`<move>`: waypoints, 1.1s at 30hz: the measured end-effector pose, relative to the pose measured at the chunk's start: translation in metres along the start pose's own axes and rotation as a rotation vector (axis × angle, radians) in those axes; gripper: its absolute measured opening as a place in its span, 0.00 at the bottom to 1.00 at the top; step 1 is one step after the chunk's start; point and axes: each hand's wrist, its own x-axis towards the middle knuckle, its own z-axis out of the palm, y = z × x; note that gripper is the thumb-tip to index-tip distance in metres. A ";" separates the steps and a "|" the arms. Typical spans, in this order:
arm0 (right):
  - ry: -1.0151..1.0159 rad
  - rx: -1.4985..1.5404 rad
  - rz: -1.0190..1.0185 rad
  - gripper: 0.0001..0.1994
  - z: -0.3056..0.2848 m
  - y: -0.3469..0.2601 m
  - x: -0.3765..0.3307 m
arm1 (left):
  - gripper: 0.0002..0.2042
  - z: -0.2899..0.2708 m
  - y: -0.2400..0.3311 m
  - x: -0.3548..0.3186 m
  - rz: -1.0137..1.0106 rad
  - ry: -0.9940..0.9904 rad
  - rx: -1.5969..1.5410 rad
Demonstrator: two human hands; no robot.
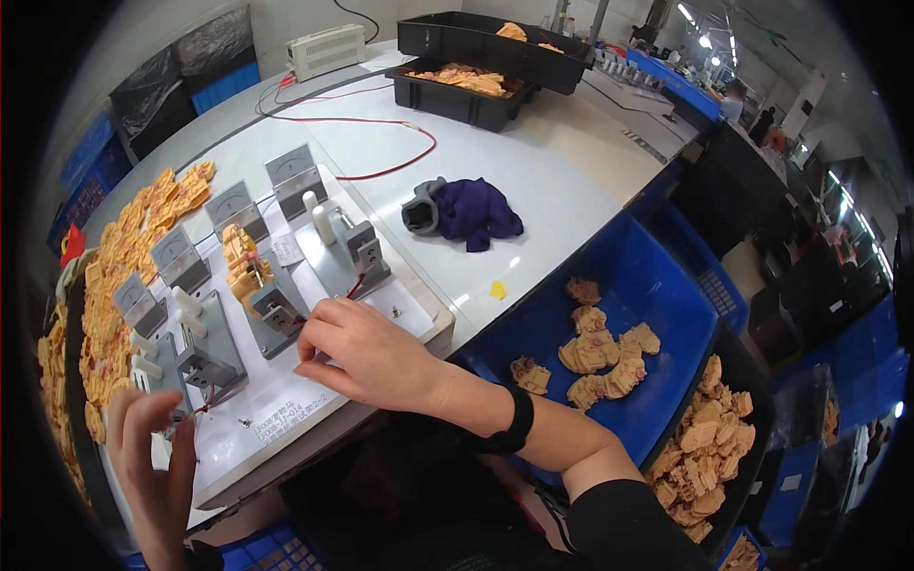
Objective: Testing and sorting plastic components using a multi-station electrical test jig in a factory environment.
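Note:
My left hand [152,447] is raised at the lower left, fingers apart and holding nothing, beside the leftmost grey test fixtures. My right hand [371,352] is by the front block of another grey fixture [276,309], its fingers loosely bent, with a gap between thumb and fingertips. I cannot tell whether it touches the block. In that fixture sits a tan plastic part [240,259]. The neighbouring fixture [354,249] has white posts and no tan part. Behind the fixtures stands a row of analog meters [293,171]. All are on a white board [314,409].
Many tan parts [114,285] lie along the left. A blue bin [657,285] with several parts stands at the right, above a heap of parts [705,438]. A purple cloth [476,211], black trays [457,105] and a power supply [327,49] with red wires are on the table.

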 end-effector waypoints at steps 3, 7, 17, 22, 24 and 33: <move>0.095 0.133 0.040 0.12 -0.005 0.001 -0.002 | 0.20 0.007 0.017 0.040 0.050 -0.075 0.025; 0.148 0.210 0.121 0.16 -0.006 0.000 -0.004 | 0.26 0.016 0.018 0.073 0.143 -0.212 0.090; 0.209 0.356 0.053 0.29 0.004 0.002 0.006 | 0.34 0.056 0.011 0.133 0.390 -0.452 0.262; 0.226 0.396 0.029 0.25 0.005 0.006 0.013 | 0.26 0.082 -0.013 0.143 0.485 -0.511 0.297; 0.190 0.371 -0.038 0.23 0.008 0.005 0.013 | 0.20 0.090 -0.023 0.146 0.493 -0.497 0.277; 0.110 0.371 -0.075 0.20 -0.003 0.005 0.012 | 0.15 0.093 -0.021 0.154 0.559 -0.439 0.314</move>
